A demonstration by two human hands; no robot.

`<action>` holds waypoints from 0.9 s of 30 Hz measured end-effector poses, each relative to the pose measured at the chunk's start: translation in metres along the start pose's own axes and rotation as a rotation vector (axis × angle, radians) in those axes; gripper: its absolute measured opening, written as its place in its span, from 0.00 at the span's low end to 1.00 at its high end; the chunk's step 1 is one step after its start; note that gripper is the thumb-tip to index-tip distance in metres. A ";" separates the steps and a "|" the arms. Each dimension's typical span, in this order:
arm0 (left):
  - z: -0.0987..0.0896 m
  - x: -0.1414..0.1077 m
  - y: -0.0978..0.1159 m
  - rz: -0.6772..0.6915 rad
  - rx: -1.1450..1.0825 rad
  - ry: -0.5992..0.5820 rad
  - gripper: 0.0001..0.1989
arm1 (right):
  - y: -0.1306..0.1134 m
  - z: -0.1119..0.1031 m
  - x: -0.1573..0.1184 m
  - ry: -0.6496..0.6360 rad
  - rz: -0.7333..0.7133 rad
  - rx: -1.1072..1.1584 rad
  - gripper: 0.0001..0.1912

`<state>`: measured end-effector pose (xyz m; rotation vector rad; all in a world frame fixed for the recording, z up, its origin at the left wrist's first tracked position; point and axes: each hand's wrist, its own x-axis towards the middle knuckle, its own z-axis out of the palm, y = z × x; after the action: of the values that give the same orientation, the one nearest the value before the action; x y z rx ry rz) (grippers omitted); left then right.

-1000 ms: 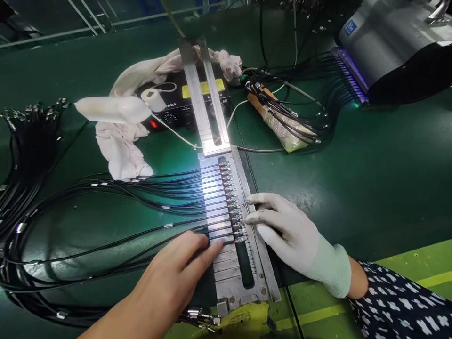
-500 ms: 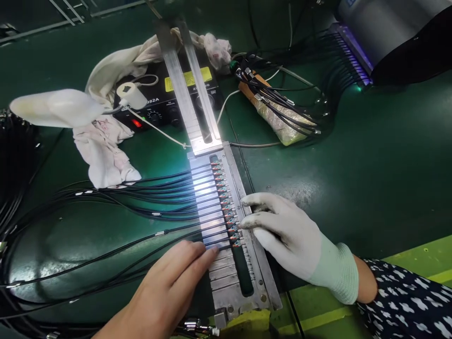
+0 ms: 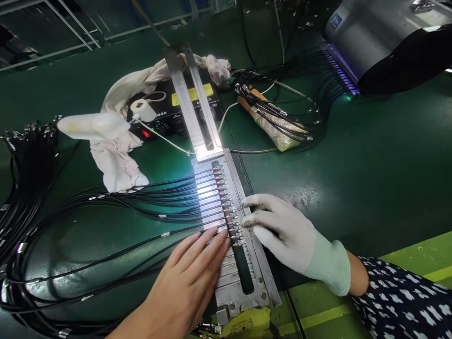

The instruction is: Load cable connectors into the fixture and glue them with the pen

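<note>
Left hand [image 3: 192, 270]: fingers extended over black cables [image 3: 169, 202] on metal fixture [image 3: 231, 295]. Right hand [image 3: 291, 235]: fingers half-bent at fixture's right edge.

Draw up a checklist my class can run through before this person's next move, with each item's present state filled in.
1. Metal plate under the cables: ok, cables lie across it.
2. Cable ends in order: ok, they form a row along the slot.
3. Row reaching the plate's near end: not ok, it stops short.
4. Slotted metal arm away from the cables: ok, it extends beyond the plate's far end.
5. Gloved right hand at the plate's right edge: ok.
6. Cables beneath the bare left hand seated: cannot tell, the hand covers them.
</note>
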<state>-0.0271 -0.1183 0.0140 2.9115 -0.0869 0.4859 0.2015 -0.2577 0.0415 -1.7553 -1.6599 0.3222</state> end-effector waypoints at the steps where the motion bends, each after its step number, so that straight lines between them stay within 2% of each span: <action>1: 0.001 0.002 0.000 0.011 0.008 -0.007 0.28 | 0.000 0.000 0.000 -0.002 0.001 -0.001 0.12; 8: 0.012 0.006 0.005 0.033 0.089 0.032 0.23 | 0.003 0.004 0.005 0.022 0.025 0.036 0.14; 10: 0.008 0.010 0.008 0.026 0.120 0.031 0.22 | 0.003 0.004 0.004 0.023 0.017 0.017 0.13; 13: -0.009 0.007 0.011 -0.041 0.060 0.036 0.20 | -0.001 0.004 -0.003 0.002 0.000 -0.042 0.12; 15: -0.024 -0.007 0.015 -0.125 -0.066 0.026 0.18 | -0.003 0.004 -0.012 -0.021 -0.003 -0.091 0.11; 17: -0.035 -0.031 0.020 -0.204 -0.182 -0.047 0.16 | -0.006 0.004 -0.020 -0.038 -0.003 -0.122 0.12; 19: -0.040 -0.056 0.023 -0.285 -0.214 -0.146 0.12 | -0.008 0.004 -0.025 -0.042 0.001 -0.130 0.12; 21: -0.038 -0.076 0.025 -0.365 -0.215 -0.178 0.10 | -0.008 0.004 -0.025 -0.036 0.011 -0.135 0.12; 25: -0.037 -0.090 0.022 -0.443 -0.372 -0.144 0.09 | -0.007 0.004 -0.022 -0.021 0.013 -0.130 0.11; 27: -0.043 -0.086 0.020 -0.481 -0.437 -0.065 0.08 | -0.008 0.003 -0.020 -0.021 0.014 -0.118 0.11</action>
<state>-0.1240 -0.1268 0.0290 2.4019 0.4326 0.2486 0.1901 -0.2765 0.0385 -1.8559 -1.7129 0.2548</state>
